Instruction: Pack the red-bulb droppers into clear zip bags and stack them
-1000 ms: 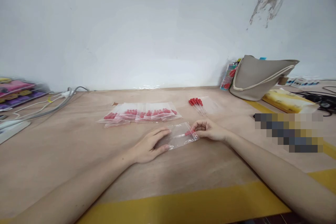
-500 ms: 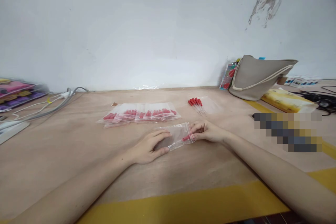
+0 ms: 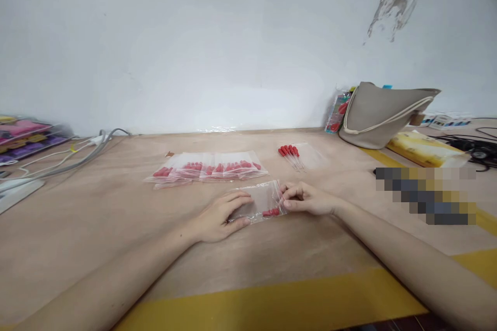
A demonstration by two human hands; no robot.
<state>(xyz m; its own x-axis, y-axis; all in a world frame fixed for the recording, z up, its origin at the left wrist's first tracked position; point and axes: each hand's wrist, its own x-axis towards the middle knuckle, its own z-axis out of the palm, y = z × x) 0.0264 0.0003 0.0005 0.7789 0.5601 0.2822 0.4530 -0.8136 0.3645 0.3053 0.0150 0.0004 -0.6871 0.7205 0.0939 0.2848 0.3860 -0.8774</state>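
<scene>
A clear zip bag (image 3: 259,199) lies between my two hands, with a few small red rubber bulbs (image 3: 271,212) inside near its right end. My left hand (image 3: 223,217) holds the bag's left end between thumb and fingers. At the opposite end my right hand (image 3: 306,199) pinches the zip edge, its fingertips pressed together. Beyond that hand, several red-bulbed droppers (image 3: 289,151) with thin clear tubes lie side by side, partly over another clear bag (image 3: 309,155). Farther left, several filled zip bags (image 3: 229,159) with red bulbs overlap in a row.
A grey bag with a cord (image 3: 382,114) stands at the back right beside a yellow packet (image 3: 423,150) and black cables (image 3: 479,152). A stack of coloured packs (image 3: 31,139) and pale cables (image 3: 83,158) are at left. Yellow tape (image 3: 248,300) edges the table.
The red bulb that was at my right fingers is now inside the zip bag, lower down with another. My right hand has shifted slightly to grip the bag's edge.
</scene>
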